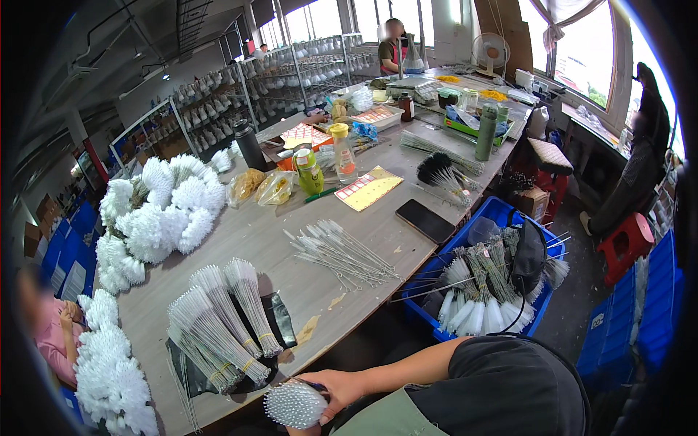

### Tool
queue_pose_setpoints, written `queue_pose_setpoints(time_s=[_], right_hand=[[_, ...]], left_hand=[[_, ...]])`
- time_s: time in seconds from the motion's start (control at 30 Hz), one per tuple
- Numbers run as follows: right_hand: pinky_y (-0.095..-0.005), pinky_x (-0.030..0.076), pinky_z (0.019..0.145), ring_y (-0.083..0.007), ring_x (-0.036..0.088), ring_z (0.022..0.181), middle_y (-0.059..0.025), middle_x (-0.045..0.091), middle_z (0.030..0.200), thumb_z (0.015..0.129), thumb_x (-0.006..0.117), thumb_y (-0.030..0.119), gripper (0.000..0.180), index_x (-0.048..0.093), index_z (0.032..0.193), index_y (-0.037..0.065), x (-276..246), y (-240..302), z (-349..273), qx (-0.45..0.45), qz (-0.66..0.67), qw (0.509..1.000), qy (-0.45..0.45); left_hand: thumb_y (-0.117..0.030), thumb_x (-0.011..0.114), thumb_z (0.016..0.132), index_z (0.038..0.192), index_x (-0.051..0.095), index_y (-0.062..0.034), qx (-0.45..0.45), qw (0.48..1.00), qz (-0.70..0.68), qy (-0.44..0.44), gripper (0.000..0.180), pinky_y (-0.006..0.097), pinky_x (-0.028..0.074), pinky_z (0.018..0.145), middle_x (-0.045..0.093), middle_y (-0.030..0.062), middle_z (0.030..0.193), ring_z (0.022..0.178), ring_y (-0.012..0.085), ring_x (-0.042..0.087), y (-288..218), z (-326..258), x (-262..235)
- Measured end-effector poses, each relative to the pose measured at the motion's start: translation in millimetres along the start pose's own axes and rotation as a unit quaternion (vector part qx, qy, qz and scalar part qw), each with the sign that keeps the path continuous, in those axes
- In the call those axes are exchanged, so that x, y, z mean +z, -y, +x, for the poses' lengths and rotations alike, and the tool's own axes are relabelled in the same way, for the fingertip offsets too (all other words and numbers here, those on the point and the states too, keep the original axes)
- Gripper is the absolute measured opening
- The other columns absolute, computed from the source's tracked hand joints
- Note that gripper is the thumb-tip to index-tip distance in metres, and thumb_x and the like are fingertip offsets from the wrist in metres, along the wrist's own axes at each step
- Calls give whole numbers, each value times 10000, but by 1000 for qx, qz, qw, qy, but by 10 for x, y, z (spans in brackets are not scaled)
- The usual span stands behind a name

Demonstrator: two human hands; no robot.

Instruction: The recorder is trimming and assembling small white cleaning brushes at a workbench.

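Note:
My right hand (343, 389) is closed around a bundle of thin white-bristled wire brushes (296, 405), whose round tips face up at the table's near edge. Under that bundle, a strip of skin at the lower edge looks like part of my left hand (305, 431); its fingers are hidden. Just beyond lie several tied bundles of wire brushes (218, 320) with white bristle ends, on a black sheet (280, 317). Loose wire brushes (342, 251) are spread farther along the table (254, 240).
White brush bundles (163, 211) heap along the left edge. A phone (425, 221), yellow card (369, 189), bottles (343, 152) and black-bristled brushes (440, 174) lie beyond. On my right stands a blue crate (425, 320) of brushes. Other people (58, 334) sit at left and far end.

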State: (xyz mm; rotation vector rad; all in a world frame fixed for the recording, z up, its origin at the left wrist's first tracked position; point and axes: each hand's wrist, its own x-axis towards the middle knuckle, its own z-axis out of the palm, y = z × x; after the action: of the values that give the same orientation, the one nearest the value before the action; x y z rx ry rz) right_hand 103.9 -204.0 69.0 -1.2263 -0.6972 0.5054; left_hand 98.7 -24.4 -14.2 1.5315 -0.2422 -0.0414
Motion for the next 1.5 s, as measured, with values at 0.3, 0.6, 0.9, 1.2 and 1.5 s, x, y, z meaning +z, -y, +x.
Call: queue_pose_setpoints(time_s=[0.3,0.6,0.9,1.2,1.5], right_hand=[[-341,321,1047,-177,441,1204,-105,494,1280,595,871,208,967,328,1369,7,44,-1,-4,16,51,999,-6],[-391,375,1016,-192,449,1196,-92,491,1279,586,871,213,991,317,1392,57,20,-23,-5,7,-32,999,-13],[-344,364,1009,-178,445,1186,-94,511,1254,592,873,238,970,335,1371,26,-6,101,28,5,2,999,-46],[-331,389,981,-179,495,1099,-86,534,1184,631,852,136,847,371,1318,13,-9,73,270,20,146,982,-119],[-324,370,994,-158,474,1136,-79,536,1207,609,866,185,857,403,1312,26,-5,10,282,18,-14,995,-94]], left_hand=[[-58,525,860,1103,534,-20,-39,997,-60,-27,247,392,493,808,593,138,1021,940,260,586,-12,-51,-2],[-61,526,861,1094,532,-16,-78,988,-119,-55,238,377,507,794,601,131,997,914,238,603,-50,-95,-4],[-64,527,861,1086,530,-13,-113,975,-173,-79,231,364,521,781,609,125,975,891,218,618,-133,-207,-11],[-99,669,764,1187,519,15,-43,964,-260,-39,463,350,438,935,491,140,1239,1127,229,521,-824,-159,179],[48,720,650,1179,521,-17,-92,988,-107,-68,568,326,480,848,569,61,1107,971,185,584,-728,-151,154]])
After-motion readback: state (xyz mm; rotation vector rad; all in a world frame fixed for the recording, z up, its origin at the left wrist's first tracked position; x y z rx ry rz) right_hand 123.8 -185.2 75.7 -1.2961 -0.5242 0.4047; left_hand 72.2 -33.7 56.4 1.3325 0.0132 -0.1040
